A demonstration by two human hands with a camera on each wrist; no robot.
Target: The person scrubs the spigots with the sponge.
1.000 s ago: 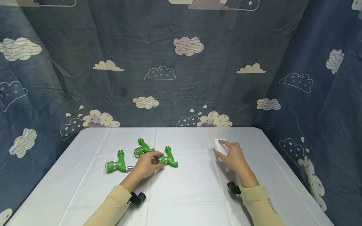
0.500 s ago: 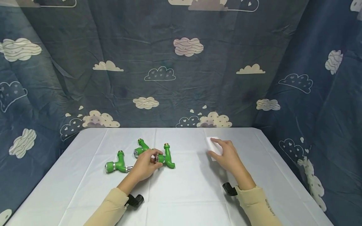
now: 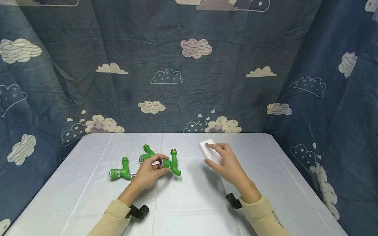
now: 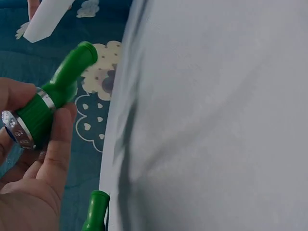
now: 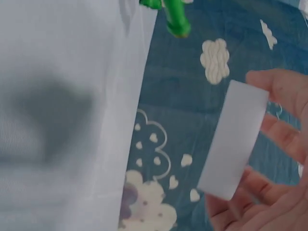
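Note:
My left hand (image 3: 146, 172) grips a green faucet (image 3: 175, 164) by its ridged, silver-ringed knob end, above the table. In the left wrist view the thumb and fingers wrap the knob, while the green pipe (image 4: 72, 67) points up and away. To the right, my right hand (image 3: 228, 164) pinches a smooth white rectangular block (image 3: 210, 151) between thumb and fingers, raised off the cloth. The right wrist view shows the block (image 5: 233, 139) held by its two ends. Block and faucet are apart, with a gap between them.
A second green faucet (image 3: 124, 170) lies on the white-covered table (image 3: 189, 209), left of my left hand. Another faucet (image 3: 147, 152) lies behind that hand, partly hidden by it. A dark blue cloud-print curtain (image 3: 224, 91) hangs behind the table and along both sides.
My right hand has lifted the white block and moved left, closer to the faucet. My left hand has drawn slightly left with the held faucet, which has tilted a little.

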